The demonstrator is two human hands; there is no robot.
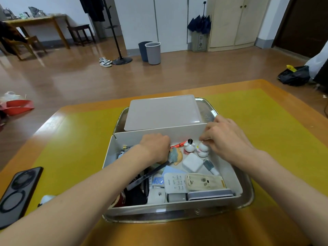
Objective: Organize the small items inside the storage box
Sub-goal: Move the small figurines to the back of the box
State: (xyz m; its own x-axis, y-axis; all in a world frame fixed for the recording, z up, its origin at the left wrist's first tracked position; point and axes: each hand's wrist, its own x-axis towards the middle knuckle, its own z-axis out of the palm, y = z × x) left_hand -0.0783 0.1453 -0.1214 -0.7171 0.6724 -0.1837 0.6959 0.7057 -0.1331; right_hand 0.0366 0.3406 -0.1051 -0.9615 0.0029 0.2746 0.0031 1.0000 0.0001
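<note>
A: Surfaces?
B: Storage box [159,134] looks like matt white card, lid [162,111] smooth grey plastic. Tray [245,197] is shiny metal.
A: Bench [276,132]?
B: Glossy wood edge, matt yellow top. Figurines [189,146] glazed, glossy.

One marking is partly legible: a short brand word printed sideways on the white remote control [174,182] inside the storage box [236,181]. Its letters are too small to read reliably.
</note>
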